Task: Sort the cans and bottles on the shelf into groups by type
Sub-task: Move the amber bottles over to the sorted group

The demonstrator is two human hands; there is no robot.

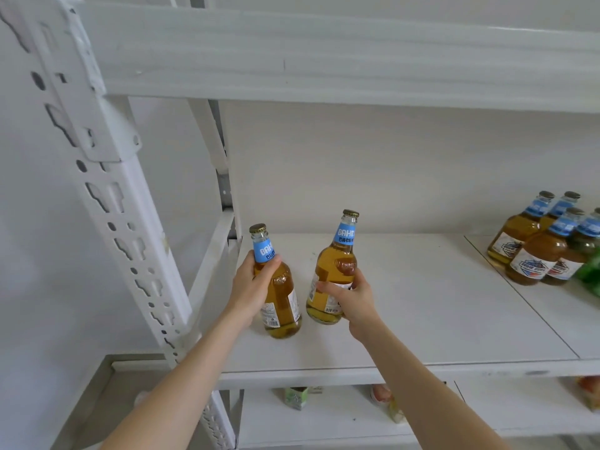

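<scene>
Amber glass fills both hands. The left hand (251,287) wraps round the shoulder of the left bottle (281,300), thumb lying just under its blue neck label, and the bottle's gold cap leans toward 11 o'clock. The right hand (355,302) grips the right bottle (334,267) lower down, its fingers curled over the white body label from the 3 o'clock side; this bottle's cap tips slightly toward 1 o'clock. The two bottles are side by side with a narrow gap between them, at the left end of the white shelf (422,306). Their bases are down at the board, though I cannot tell whether they rest on it or are just lifted.

At 3 o'clock on the same shelf, well apart from the held pair, a cluster of matching bottles (535,251) stands upright and packed close, with something green (591,271) touching its near side at the edge of view. A white perforated post (113,196) rises at 9 o'clock. At 6 o'clock, on the lower shelf, lie a green carton (295,397) and a pale packet (386,401), partly hidden by the board above.
</scene>
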